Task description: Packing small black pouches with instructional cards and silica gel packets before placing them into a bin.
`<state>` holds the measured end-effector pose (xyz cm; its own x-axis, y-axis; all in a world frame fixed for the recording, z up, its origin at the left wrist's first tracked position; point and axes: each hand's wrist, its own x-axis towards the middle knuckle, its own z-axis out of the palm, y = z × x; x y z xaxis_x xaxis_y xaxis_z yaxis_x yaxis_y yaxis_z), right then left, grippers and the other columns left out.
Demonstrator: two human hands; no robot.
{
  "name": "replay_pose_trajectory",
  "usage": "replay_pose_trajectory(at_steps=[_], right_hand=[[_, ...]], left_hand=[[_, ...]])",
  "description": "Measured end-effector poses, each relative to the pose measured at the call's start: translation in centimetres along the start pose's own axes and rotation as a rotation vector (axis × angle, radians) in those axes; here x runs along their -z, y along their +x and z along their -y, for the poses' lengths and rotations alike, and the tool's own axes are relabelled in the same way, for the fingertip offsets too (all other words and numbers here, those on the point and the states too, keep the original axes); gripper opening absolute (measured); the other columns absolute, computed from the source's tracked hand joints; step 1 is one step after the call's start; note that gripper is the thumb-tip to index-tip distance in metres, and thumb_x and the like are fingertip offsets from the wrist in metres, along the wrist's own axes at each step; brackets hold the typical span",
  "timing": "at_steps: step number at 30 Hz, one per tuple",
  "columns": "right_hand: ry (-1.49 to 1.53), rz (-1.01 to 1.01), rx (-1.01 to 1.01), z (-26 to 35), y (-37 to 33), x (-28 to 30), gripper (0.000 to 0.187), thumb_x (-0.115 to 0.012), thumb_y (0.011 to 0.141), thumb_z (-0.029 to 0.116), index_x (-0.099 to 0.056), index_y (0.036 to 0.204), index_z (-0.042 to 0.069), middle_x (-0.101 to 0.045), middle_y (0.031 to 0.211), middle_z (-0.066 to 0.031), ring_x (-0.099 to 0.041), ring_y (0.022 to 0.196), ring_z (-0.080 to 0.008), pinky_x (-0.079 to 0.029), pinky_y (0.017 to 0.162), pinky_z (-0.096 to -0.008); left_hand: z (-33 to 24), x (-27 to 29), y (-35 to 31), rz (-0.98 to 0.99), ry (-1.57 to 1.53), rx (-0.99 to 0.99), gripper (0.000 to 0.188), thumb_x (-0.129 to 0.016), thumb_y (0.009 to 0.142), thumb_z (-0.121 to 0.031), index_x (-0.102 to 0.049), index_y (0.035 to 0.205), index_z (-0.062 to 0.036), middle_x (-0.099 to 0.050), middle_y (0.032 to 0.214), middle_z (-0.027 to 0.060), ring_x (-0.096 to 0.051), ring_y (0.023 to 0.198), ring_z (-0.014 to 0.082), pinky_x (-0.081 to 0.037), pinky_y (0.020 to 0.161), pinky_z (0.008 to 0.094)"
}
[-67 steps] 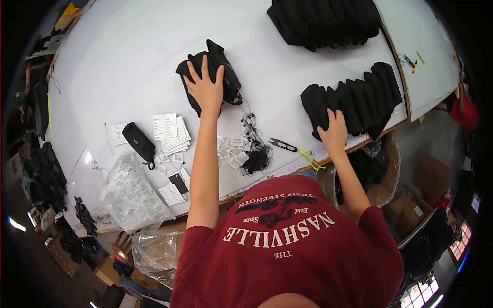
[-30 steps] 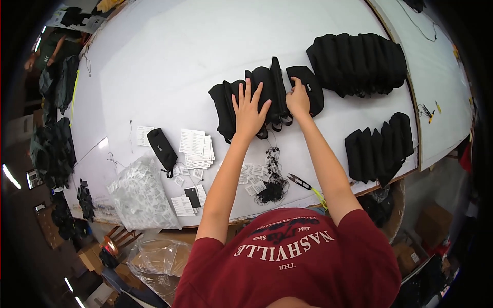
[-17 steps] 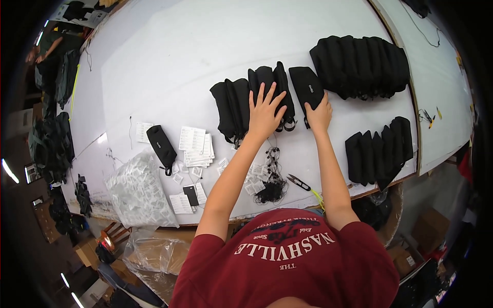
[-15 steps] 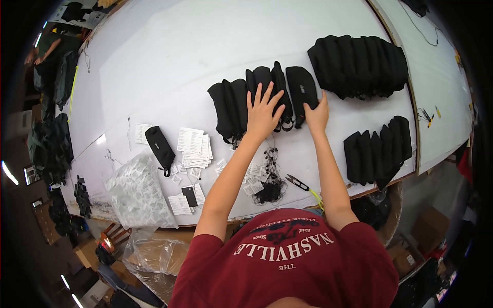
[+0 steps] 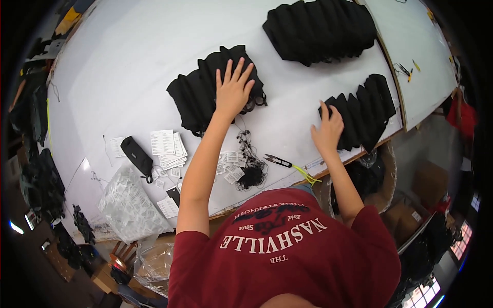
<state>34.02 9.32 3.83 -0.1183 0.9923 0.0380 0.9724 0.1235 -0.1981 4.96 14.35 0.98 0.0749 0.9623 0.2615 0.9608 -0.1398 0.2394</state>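
Observation:
A row of black zip pouches (image 5: 189, 100) stands packed side by side on the white table, left of centre. My left hand (image 5: 233, 91) lies on top of this row with its fingers spread. Further right and nearer me is a second, smaller row of black pouches (image 5: 365, 113). My right hand (image 5: 328, 132) is at the left end of that row, fingertips touching its first pouch and thumb apart. The fingers look loosely bent and not closed round anything.
A larger row of black pouches (image 5: 321, 32) sits at the far right. Thread snips (image 5: 279, 160) lie near the front edge beside tangled black strings (image 5: 251, 175) and small white tags (image 5: 233, 165). To the left are white cards (image 5: 163, 142), one pouch (image 5: 137, 155) and a clear bag (image 5: 132, 205).
The separate pouch by my right hand now stands against the left row. My right hand has left it and moved right to the smaller row. The whole view has shifted.

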Motion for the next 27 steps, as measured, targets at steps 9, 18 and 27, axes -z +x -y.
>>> replay_pose_trajectory(at_steps=[9,18,27], right_hand=[[0.319,-0.324,-0.123,-6.4,-3.2,0.1,0.033,-0.058,0.087,0.009,-0.059,0.120,0.009,-0.056,0.086,-0.0061,-0.055,0.079,-0.0199,-0.042,0.070,-0.0298],[1.962,0.461,-0.514,7.4,12.5,-5.6,0.037,-0.051,0.093,0.007,-0.056,0.128,0.017,-0.065,0.098,-0.0013,-0.061,0.081,-0.0109,-0.051,0.068,-0.0239],[1.215,0.318,0.006,8.2,17.4,-11.6,0.032,-0.049,0.094,0.025,-0.063,0.118,0.008,-0.065,0.106,-0.0105,-0.060,0.097,-0.0185,-0.044,0.087,-0.0287]], left_hand=[[0.1,-0.3,0.4,0.018,-0.022,-0.004,0.044,-0.045,0.095,-0.037,-0.045,0.137,-0.0247,-0.033,0.148,0.0016,-0.025,0.138,0.0273,-0.015,0.110,0.0528],[0.0,0.4,0.2,0.077,-0.124,0.056,0.044,-0.048,0.093,-0.031,-0.046,0.135,-0.0185,-0.031,0.148,0.0037,-0.023,0.138,0.0295,-0.012,0.111,0.0533],[-3.0,1.7,1.7,0.025,-0.395,0.030,0.042,-0.051,0.092,-0.027,-0.047,0.128,-0.0064,-0.042,0.140,0.0105,-0.033,0.130,0.0318,-0.023,0.107,0.0458]])
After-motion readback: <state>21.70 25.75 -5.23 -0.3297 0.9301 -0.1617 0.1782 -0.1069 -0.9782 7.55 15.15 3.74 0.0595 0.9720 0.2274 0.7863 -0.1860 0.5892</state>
